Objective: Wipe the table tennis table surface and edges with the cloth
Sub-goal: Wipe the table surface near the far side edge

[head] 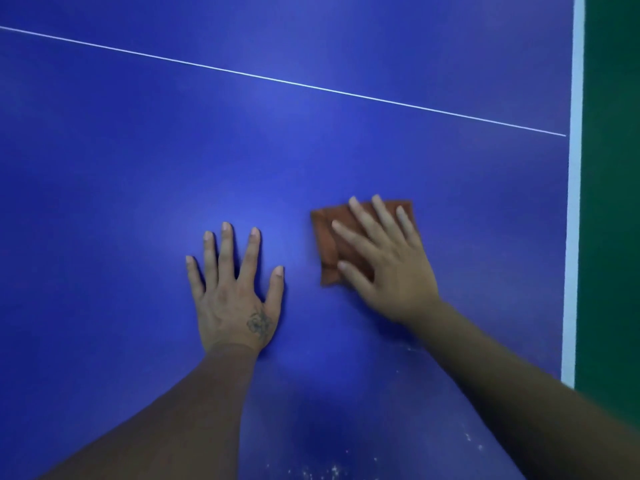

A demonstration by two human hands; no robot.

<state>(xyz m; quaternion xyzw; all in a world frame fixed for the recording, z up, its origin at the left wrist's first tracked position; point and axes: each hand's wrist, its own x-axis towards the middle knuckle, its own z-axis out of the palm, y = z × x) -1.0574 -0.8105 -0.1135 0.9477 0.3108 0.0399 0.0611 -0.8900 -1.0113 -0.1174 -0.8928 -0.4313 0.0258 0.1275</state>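
Head view: two bare hands flat on blue table tennis surface [138, 150].
Right grip [388, 261] splayed, pressing folded brown cloth [327, 237] near white edge stripe [573, 202]; left grip [235, 289] splayed, empty, beside cloth.

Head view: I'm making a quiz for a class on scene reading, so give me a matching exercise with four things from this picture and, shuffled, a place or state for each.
Things:
1. left hand
2. right hand
3. cloth
4. white specks

Places or states:
A. folded, brown, lying flat on the blue table
B. scattered on the surface near the bottom of the view
C. flat on the bare table, fingers spread
D. pressing down on the cloth with straight fingers

Pairs: 1-C, 2-D, 3-A, 4-B
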